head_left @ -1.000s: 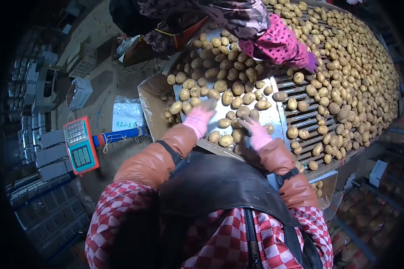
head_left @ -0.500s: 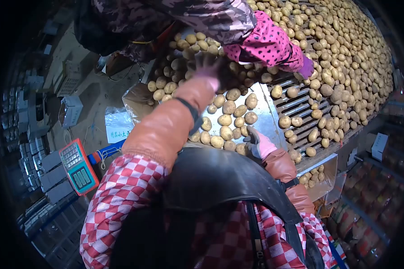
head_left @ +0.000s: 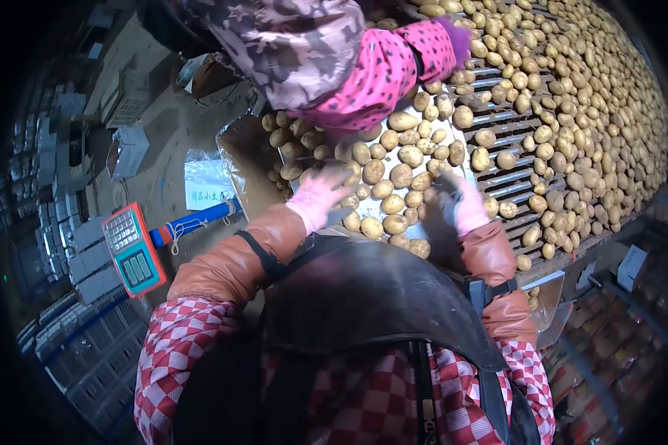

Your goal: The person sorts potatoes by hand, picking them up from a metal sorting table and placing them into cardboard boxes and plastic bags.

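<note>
My left hand (head_left: pixel 321 196), in a pink glove with darker fingers, is beside the left part of a group of potatoes (head_left: pixel 401 176) on a pale metal sheet (head_left: pixel 459 141). Its fingers are stretched out and somewhat blurred, with nothing visibly gripped. At the right side of the same potatoes is my right hand (head_left: pixel 464 206), also gloved. Its dark fingers point up and left beside the potatoes, apart from the thumb. Between both hands the potatoes lie loosely in a single layer.
A co-worker's pink spotted sleeve (head_left: pixel 378 78) and purple glove (head_left: pixel 456 41) cross the far side. Many potatoes (head_left: pixel 594 133) cover the roller rack (head_left: pixel 497 122) at right. A cardboard box (head_left: pixel 249 152) and a red-framed scale display (head_left: pixel 133 248) stand at left.
My left hand has come back toward me from the far potatoes. My right hand has moved slightly away from me. The co-worker's arm has shifted left and farther off.
</note>
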Available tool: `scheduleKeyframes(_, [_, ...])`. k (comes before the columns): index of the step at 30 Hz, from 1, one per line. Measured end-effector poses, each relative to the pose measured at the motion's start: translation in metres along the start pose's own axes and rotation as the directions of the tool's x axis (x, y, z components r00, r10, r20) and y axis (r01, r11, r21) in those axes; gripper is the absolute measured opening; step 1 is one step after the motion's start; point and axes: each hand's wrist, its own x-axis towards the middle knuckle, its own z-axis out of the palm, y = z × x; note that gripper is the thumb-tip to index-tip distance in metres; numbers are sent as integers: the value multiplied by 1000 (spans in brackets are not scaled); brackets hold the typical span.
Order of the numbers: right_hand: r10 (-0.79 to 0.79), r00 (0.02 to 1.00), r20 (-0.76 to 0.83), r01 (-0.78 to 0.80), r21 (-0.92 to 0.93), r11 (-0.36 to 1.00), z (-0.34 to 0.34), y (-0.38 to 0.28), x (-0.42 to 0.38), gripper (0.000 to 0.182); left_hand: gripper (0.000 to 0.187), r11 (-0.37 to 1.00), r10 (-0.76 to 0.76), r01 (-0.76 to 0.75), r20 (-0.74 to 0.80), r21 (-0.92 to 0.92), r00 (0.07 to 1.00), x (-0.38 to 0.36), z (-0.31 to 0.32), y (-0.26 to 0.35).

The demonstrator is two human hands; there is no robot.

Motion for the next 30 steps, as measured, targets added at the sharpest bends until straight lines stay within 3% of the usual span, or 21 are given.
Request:
scheduleKeyframes(2, [-95,980,-174,75,-117,990,-26,-1,26,55,45,983,-185,185,17,-10,983,-16,-5,-15])
scheduleKeyframes(3, [-148,952,-270,92,-208,974,-39,1,40,54,40,967,-251,253,-59,24,966,-23,5,-23])
scheduleKeyframes(4, [-172,924,-340,45,-350,936,-46,-1,53,56,40,966,-256,258,-60,31,965,-26,5,-26])
scheduleKeyframes(6, [-170,877,-449,-144,-584,799,-55,-7,77,65,42,853,-517,521,-96,31,851,-26,-6,-27])
scheduleKeyframes(7, [-13,947,-320,-228,-700,677,-47,7,90,63,37,874,-475,485,-158,26,865,-20,-15,-22])
scheduleKeyframes(8, [41,992,-120,-127,-915,382,-25,-1,94,57,33,918,-382,396,-223,20,897,-9,-14,-19])
scheduleKeyframes(10, [-154,971,-181,-53,-796,604,21,-17,61,59,31,975,-210,203,-81,-90,974,29,-33,10])
scheduleKeyframes(11, [-222,971,-87,85,-746,661,38,-8,49,62,37,993,-85,77,-94,-84,992,45,-17,19])
scheduleKeyframes(13, [-219,969,111,233,-693,682,56,-12,20,68,46,992,-118,122,218,-6,969,68,1,38])
scheduleKeyframes(14, [-139,967,215,252,-707,660,53,-26,7,72,44,984,-165,175,196,-30,967,78,8,42])
scheduleKeyframes(15, [-40,959,282,218,-637,739,42,-38,-3,75,43,981,-193,194,232,19,953,88,9,42])
scheduleKeyframes(16, [-115,955,272,247,-522,817,36,-24,-11,72,42,975,-221,210,270,71,937,94,9,38])
scheduleKeyframes(19, [31,992,119,-30,-6,1000,16,-24,-27,57,40,982,-182,153,332,112,925,97,27,20])
scheduleKeyframes(21, [235,968,83,-249,275,929,12,-37,-31,46,40,969,-239,241,408,47,881,103,11,17])
scheduleKeyframes(22, [226,971,74,-238,267,934,13,-41,-32,45,40,949,-286,314,481,23,829,108,-8,21])
scheduleKeyframes(23, [217,974,65,-226,259,939,13,-44,-33,45,41,902,-367,427,410,-63,835,104,3,14])
scheduleKeyframes(24, [213,965,153,-257,392,883,16,-45,-34,50,41,907,-358,416,412,-59,838,102,13,10])
scheduleKeyframes(26, [148,965,218,-249,569,784,29,-42,-38,66,40,727,-559,603,228,-327,797,101,28,6])
scheduleKeyframes(27, [178,959,220,-280,658,699,36,-49,-40,69,42,682,-425,498,264,-536,866,95,22,22])
scheduleKeyframes(28, [207,951,228,-308,736,603,39,-57,-42,71,42,684,-300,412,282,-602,911,92,12,32])
scheduleKeyframes(30, [84,958,274,-263,722,640,33,-67,-41,71,43,741,-54,258,327,-620,943,92,-27,51])
